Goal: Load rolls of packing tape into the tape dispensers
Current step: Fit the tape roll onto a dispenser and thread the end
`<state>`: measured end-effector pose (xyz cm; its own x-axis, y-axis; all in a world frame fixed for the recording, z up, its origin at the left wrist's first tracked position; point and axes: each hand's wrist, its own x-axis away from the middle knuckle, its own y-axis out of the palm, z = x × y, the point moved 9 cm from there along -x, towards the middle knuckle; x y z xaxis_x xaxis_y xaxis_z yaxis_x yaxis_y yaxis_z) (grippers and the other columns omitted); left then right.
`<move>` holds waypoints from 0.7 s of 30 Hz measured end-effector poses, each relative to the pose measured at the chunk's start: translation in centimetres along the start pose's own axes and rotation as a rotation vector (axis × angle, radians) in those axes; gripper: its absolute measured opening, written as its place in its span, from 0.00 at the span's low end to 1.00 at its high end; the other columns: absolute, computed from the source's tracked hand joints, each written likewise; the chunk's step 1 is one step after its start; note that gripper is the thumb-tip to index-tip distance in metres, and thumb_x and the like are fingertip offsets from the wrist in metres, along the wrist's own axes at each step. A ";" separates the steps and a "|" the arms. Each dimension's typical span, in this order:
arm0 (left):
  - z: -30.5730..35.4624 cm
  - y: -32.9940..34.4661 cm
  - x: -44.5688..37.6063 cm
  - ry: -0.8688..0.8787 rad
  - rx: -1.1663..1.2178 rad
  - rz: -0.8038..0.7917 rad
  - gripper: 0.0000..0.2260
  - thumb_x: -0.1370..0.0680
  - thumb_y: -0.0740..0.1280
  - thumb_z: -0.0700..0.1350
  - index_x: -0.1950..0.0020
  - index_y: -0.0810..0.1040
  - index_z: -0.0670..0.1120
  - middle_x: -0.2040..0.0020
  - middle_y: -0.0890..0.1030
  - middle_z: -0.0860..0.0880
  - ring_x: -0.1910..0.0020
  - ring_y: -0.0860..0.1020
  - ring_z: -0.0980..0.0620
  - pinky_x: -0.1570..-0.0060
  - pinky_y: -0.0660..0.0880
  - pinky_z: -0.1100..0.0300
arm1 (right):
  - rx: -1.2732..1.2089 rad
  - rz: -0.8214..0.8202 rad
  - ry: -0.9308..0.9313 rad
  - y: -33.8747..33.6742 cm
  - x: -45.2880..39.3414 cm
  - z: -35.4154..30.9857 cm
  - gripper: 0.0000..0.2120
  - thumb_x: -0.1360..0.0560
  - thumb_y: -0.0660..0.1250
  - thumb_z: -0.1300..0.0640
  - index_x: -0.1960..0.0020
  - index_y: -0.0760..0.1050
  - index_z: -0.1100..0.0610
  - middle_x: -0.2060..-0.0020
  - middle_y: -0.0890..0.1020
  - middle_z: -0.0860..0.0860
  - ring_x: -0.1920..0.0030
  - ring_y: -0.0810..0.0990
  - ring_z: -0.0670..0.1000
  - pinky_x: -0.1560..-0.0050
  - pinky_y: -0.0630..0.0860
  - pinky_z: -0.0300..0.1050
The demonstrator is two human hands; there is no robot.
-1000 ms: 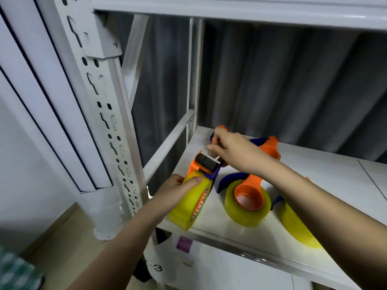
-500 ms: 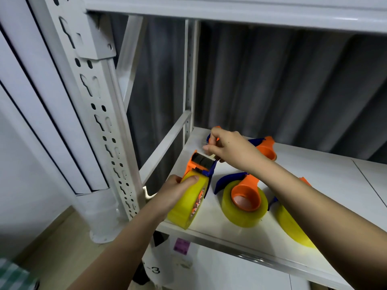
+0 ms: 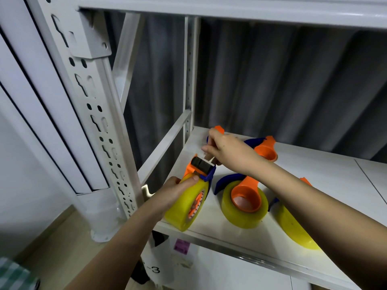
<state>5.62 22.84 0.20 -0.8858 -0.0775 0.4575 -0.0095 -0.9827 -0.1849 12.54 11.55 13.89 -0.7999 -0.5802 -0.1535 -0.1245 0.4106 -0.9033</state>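
1. While the left hand [image 3: 173, 190] gripped the yellow tape roll [image 3: 186, 206] with its fingers curled round the rim, thumb on top, that roll already sat in the orange-blue dispenser [image 3: 201, 167] at the front left edge of the white shelf [image 3: 314, 174].
2. The right hand [image 3: 225, 151] was at the cutter end of that dispenser, fingers closed in a pinch, prob. on the free tape end; the film itself was too thin to see for sure.
3. So this unit looked loaded, w/ only the threading left, approx. the last step for it.
4. A 2nd loaded dispenser [image 3: 245, 203] lay flat just beside, roll already on its orange core.
5. A 3rd yellow roll [image 3: 293, 227] lay at the right, half hidden by the right forearm; I could not tell if it was fully mounted.
6. Behind, one more dispenser [image 3: 265, 148] lay w/o any roll visible, so at least that one seemed left to do.
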 end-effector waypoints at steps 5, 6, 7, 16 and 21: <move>-0.1 -0.1 0.0 0.012 0.021 -0.074 0.25 0.25 0.66 0.57 0.32 0.67 0.47 0.42 0.78 0.46 0.45 0.79 0.46 0.41 0.75 0.48 | -0.278 -0.057 0.093 0.1 -0.6 1.7 0.12 0.19 0.61 0.54 0.60 0.63 0.53 0.58 0.84 0.57 0.61 0.84 0.53 0.56 0.83 0.54; -0.1 0.0 0.0 0.014 0.025 -0.096 0.24 0.24 0.66 0.56 0.32 0.67 0.47 0.42 0.78 0.47 0.45 0.78 0.47 0.42 0.75 0.49 | -0.317 -0.066 0.105 0.0 -0.7 1.7 0.11 0.19 0.61 0.55 0.59 0.64 0.54 0.58 0.84 0.56 0.60 0.85 0.54 0.57 0.83 0.52; -0.1 0.1 0.0 0.016 0.026 -0.122 0.23 0.24 0.66 0.54 0.32 0.66 0.47 0.42 0.77 0.47 0.45 0.78 0.47 0.42 0.75 0.49 | -0.361 -0.079 0.120 -0.1 -0.7 1.8 0.11 0.19 0.60 0.55 0.59 0.64 0.55 0.59 0.84 0.56 0.60 0.85 0.55 0.58 0.83 0.49; -0.4 0.2 0.0 0.025 0.024 -0.246 0.22 0.23 0.65 0.51 0.32 0.66 0.47 0.39 0.77 0.47 0.41 0.77 0.47 0.40 0.75 0.49 | -0.568 -0.237 0.196 0.8 -1.0 2.9 0.09 0.19 0.60 0.56 0.57 0.65 0.56 0.59 0.86 0.55 0.57 0.85 0.57 0.55 0.83 0.49; -0.6 0.1 -0.2 0.012 0.020 -0.238 0.22 0.23 0.65 0.52 0.32 0.66 0.49 0.40 0.77 0.48 0.42 0.78 0.48 0.41 0.75 0.51 | -0.604 -0.253 0.227 1.2 -1.3 3.4 0.10 0.19 0.62 0.56 0.58 0.65 0.56 0.64 0.86 0.52 0.59 0.86 0.55 0.56 0.83 0.49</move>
<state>5.51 22.88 -0.46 -0.8653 0.1588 0.4754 -0.2099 -0.9761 -0.0560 15.42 10.40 11.70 -0.7979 -0.5753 0.1800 -0.5761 0.6399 -0.5085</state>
